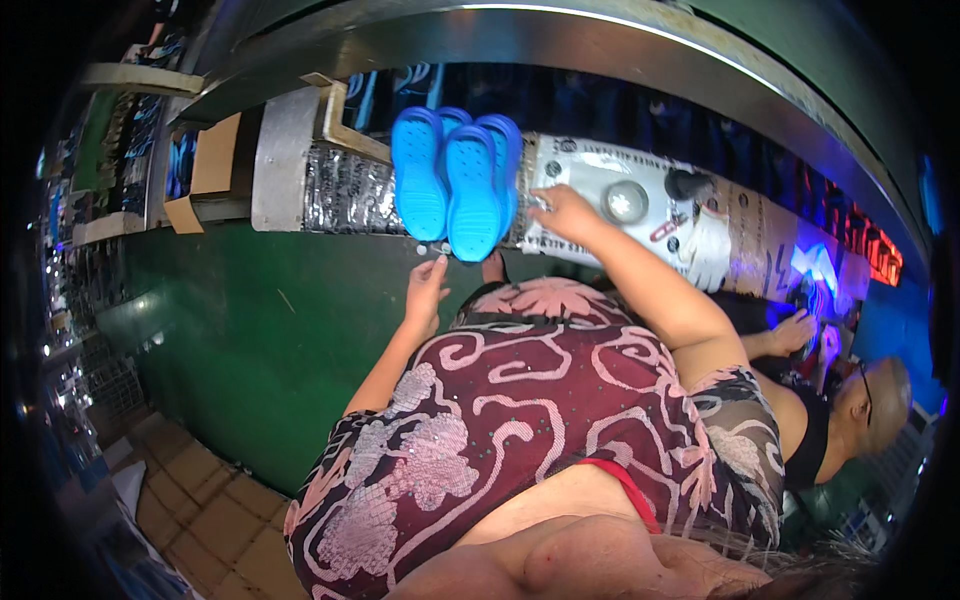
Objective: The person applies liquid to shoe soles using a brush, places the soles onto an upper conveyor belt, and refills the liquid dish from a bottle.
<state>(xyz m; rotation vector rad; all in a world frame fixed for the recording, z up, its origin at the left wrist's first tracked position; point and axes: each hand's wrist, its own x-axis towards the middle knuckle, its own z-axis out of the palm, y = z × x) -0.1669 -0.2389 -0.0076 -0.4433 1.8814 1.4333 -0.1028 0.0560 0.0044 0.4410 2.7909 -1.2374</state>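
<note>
Blue clogs, left hand nearby pinching a small pale piece, right hand half-curled, what it holds unclear

Several bright blue clogs, violet-tinged at the edges, overlap one another on the bench with their perforated ends toward twelve o'clock, a small pale piece just beside them at six o'clock.
</note>
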